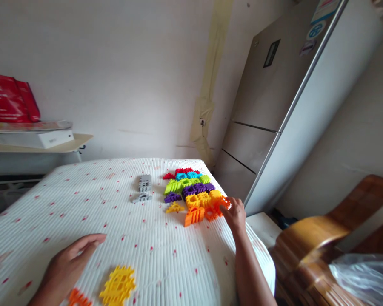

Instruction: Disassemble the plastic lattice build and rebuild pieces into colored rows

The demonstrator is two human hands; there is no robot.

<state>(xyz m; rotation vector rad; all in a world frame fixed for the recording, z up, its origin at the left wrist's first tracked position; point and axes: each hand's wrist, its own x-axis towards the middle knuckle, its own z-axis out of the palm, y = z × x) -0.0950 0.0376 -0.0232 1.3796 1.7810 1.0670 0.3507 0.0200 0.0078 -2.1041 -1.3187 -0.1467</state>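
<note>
Yellow block (117,285); colored column (188,191) points away.

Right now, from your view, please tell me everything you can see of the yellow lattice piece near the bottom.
This yellow interlocking piece looks like moulded plastic: a flat lattice of crossing bars with square openings and a toothed outline. It lies flat on a white ribbed cover with small red marks, at the view's lower edge. The person's left hand rests up and to its left, and an orange piece lies just left; neither seems to touch it.
</note>
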